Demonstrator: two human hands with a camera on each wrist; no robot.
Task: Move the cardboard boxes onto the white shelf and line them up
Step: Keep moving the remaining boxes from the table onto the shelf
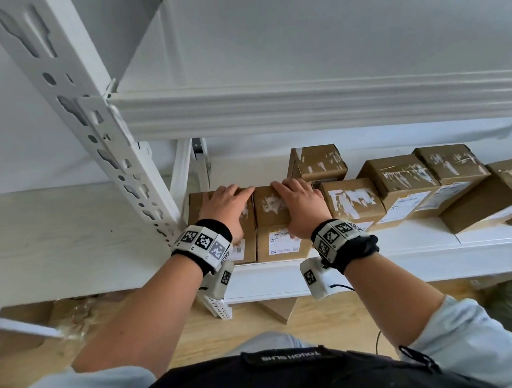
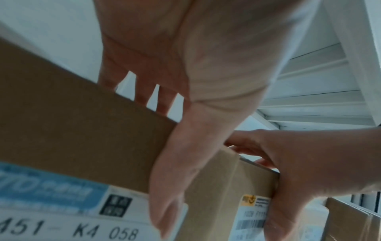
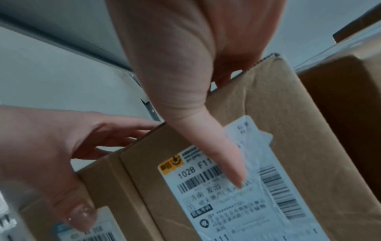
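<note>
Two cardboard boxes stand side by side at the left end of the white shelf (image 1: 373, 264). My left hand (image 1: 228, 204) lies on top of the leftmost box (image 1: 195, 206), fingers stretched over the top and thumb down its labelled front. My right hand (image 1: 298, 203) lies the same way on the second box (image 1: 272, 213). In the left wrist view the left hand (image 2: 175, 146) wraps over the top front edge of the leftmost box (image 2: 82, 130). In the right wrist view the right hand's thumb crosses the label of the second box (image 3: 268, 130).
Several more cardboard boxes sit to the right on the shelf, one (image 1: 351, 203) touching the second box and one (image 1: 317, 163) behind it. The upright post (image 1: 95, 128) stands close on the left. An upper shelf beam (image 1: 303, 107) hangs overhead. A box (image 1: 279, 309) lies on the floor below.
</note>
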